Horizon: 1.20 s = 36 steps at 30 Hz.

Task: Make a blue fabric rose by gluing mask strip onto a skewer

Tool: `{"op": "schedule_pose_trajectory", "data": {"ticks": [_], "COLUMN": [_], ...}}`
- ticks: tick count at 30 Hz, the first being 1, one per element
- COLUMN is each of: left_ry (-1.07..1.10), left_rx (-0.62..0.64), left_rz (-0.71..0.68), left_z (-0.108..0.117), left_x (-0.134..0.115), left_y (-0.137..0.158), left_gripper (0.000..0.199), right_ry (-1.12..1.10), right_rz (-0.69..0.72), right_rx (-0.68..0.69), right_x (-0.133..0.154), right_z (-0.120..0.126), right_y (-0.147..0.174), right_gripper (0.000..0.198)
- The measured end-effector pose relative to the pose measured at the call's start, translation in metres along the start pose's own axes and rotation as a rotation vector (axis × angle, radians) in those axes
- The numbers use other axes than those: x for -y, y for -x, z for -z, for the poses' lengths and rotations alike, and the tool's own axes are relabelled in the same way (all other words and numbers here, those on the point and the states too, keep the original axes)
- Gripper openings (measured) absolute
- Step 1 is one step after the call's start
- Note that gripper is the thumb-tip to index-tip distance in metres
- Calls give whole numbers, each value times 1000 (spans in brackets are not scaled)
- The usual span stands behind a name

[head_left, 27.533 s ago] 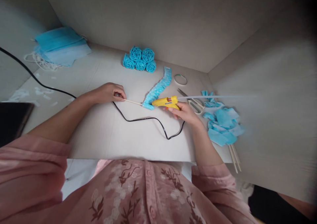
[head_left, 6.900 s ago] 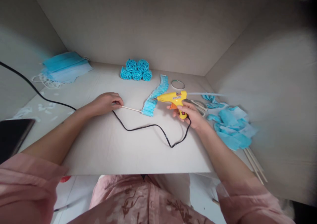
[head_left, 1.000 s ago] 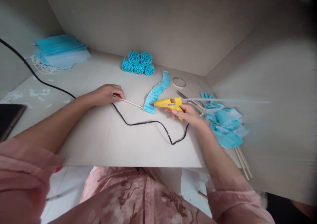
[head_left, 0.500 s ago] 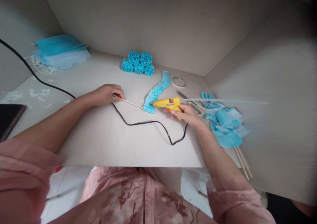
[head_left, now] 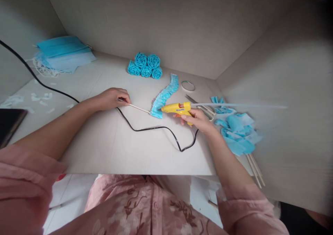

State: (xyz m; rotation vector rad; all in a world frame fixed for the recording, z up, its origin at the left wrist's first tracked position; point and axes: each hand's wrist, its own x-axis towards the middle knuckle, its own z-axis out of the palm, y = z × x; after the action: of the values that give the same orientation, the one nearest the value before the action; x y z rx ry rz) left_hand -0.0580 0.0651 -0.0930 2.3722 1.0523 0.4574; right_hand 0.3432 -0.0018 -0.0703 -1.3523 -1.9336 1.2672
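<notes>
My left hand pinches one end of a thin wooden stick. The stick's other end meets the lower end of a gathered blue strip, which curves away across the table. In my right hand is a yellow hot glue gun, fingers wrapped round its grip. Its nozzle points left at the strip's lower end, near the stick's tip; whether it touches I cannot tell. A long clear glue stick sticks out of the gun's back.
Rolled blue flowers are stacked at the back wall, near a tape ring. Scissors, blue scraps and sticks lie right. Masks and a dark device are left; a black cord crosses the table.
The glue gun in my right hand has shifted very slightly to the right. My left hand, the stick and the blue strip stay where they were.
</notes>
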Motion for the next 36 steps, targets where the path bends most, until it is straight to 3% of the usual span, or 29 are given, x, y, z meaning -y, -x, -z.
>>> {"op": "schedule_pose_trajectory", "data": {"ticks": [7,14,27,36], "left_ry": [3,-4,-48,-49], "left_rx": [-5,-19,28,14], "left_rz": [-12,-7,14,13], "left_z": [0,-1,2,1], "left_x": [0,1,0,0], "left_y": [0,0,1,1], "left_gripper": [35,34,35,34], "right_ry": [139,21,100,-23], "right_rz": [17,15,18,35], "right_rx": [-5,-23,25,-62], "right_x": [-1,3,2,3], "right_z": [6,2,1,-1], "right_y": [0,1,-1,0], "right_gripper": [47,52,53,47]}}
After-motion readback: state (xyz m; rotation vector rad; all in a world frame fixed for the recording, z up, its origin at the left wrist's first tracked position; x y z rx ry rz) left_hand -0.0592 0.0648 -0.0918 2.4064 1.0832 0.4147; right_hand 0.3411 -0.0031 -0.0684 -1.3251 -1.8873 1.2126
